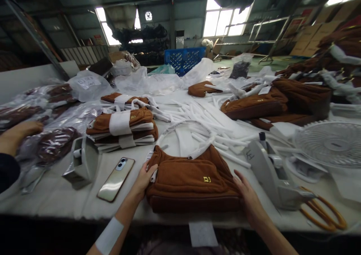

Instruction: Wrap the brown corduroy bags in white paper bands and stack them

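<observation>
A brown corduroy handbag [186, 176] with a small gold emblem stands upright at the table's front edge. Its strap [186, 123], wrapped in white, arches up behind it. My left hand [144, 180] grips the bag's left side, thumb on the front and the other fingers partly hidden. On the right side, my right hand [244, 185] presses its fingers against the bag, steadying it from that end. A white band [109, 235] circles my left forearm. Below the bag, a white paper piece [203, 234] hangs near the table edge.
Left of the bag lie a phone [116, 179], a tape dispenser [81, 163] and stacked folded brown bags [124, 125]. At right are another tape dispenser [270, 176], orange-handled scissors [323, 211] and a fan [332, 144]. Another person's hand [26, 129] reaches in at far left.
</observation>
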Demonstrator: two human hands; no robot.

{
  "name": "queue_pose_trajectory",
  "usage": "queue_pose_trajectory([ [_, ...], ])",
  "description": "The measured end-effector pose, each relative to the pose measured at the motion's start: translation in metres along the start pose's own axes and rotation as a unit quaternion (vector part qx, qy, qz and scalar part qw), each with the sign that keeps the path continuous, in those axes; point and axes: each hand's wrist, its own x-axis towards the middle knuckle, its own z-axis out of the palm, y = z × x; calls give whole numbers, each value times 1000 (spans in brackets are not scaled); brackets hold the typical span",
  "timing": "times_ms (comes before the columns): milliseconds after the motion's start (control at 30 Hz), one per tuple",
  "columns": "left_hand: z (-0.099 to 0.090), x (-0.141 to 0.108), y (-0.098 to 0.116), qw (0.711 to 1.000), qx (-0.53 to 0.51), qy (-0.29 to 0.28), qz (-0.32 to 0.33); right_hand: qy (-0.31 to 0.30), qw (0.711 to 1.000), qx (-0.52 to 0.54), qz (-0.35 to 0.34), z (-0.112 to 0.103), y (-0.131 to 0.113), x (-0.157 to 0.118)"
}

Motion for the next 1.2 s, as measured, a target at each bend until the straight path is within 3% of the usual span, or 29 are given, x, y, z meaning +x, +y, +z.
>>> queue_pose_trajectory([
  [100, -16, -31, -18, 998, -15, 65, 15, -50, 997, 7, -62, -15, 20, -20],
  [167, -22, -59, -37, 995, 36, 67, 64, -68, 994, 13, -90, -20, 30, -31],
  [233, -19, -81, -52, 981, 132, 41, 135, -66, 994, -7, -91, -18, 33, -36],
  [300, -7, -90, -56, 956, 220, 76, 178, -50, 993, -52, -93, -11, 26, -31],
  [367, 9, -81, -46, 941, 243, 108, 209, -25, 988, -85, -126, 0, 12, -18],
  [433, 21, -60, -26, 931, 240, 104, 254, 11, 979, -93, -181, 12, -2, 0],
  [500, 26, -35, -6, 916, 254, 94, 294, 44, 970, -100, -217, 25, -10, 19],
  [567, 25, -18, 2, 906, 277, 94, 306, 63, 969, -125, -206, 34, -10, 34],
  [633, 22, -17, -5, 885, 303, 128, 329, 67, 971, -142, -179, 38, -2, 44],
  [733, 26, -50, -36, 794, 368, 176, 450, 60, 973, -130, -183, 39, 12, 50],
  [767, 31, -65, -47, 761, 392, 137, 499, 56, 972, -125, -190, 38, 15, 50],
  [800, 38, -80, -58, 734, 419, 54, 532, 52, 972, -122, -194, 38, 16, 49],
  [867, 54, -103, -74, 663, 486, -114, 558, 39, 973, -116, -197, 38, 14, 48],
  [933, 68, -110, -82, 607, 532, -209, 552, 20, 974, -107, -198, 39, 7, 44],
  [1000, 76, -106, -83, 592, 547, -232, 544, 1, 975, -93, -202, 41, -4, 38],
  [1067, 76, -98, -82, 605, 533, -230, 545, -16, 974, -83, -210, 42, -15, 29],
  [1200, 59, -105, -87, 615, 493, -257, 559, -40, 967, -87, -237, 41, -25, 11],
])
